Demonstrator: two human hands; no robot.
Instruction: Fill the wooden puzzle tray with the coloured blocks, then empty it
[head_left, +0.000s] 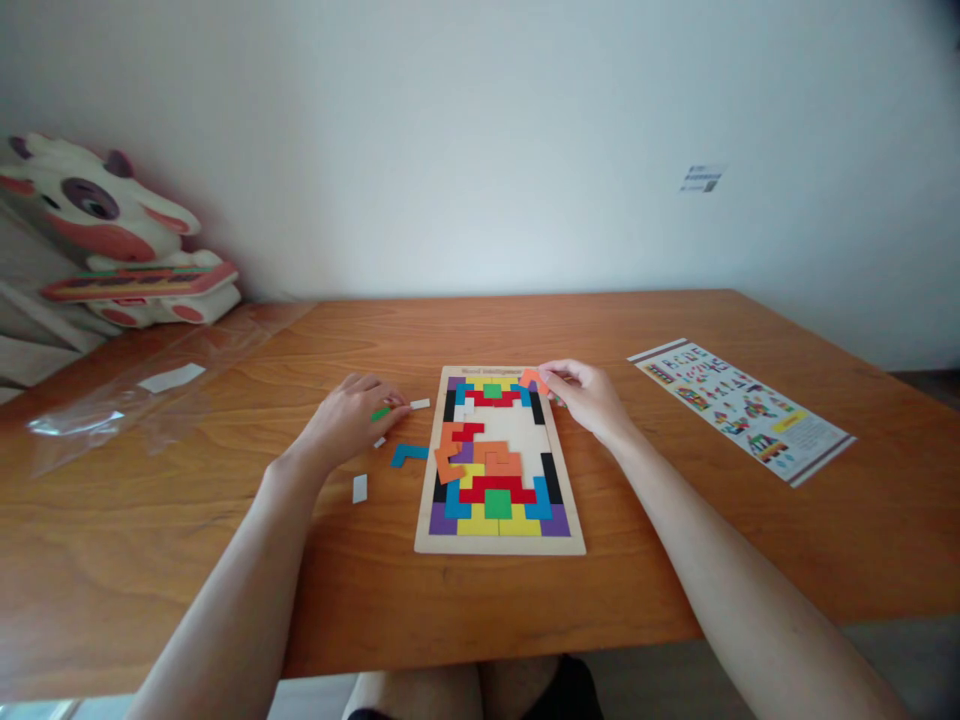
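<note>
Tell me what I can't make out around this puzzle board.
All in the head view:
Orange piece in the right hand: its full shape, which the hand partly covers.
Green piece: its full shape, and whether it is held; the left hand partly hides it.
Printed sheet: its text, too small and blurred.
Wall label: its print, too small.
Toy cow: one side, cut off by the left edge.

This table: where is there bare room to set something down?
The table has bare wood between the puzzle board and the wall, between the board and the near edge, and between the right forearm and the printed sheet. Crowded: around the left hand, with a blue piece and white pieces.
</note>
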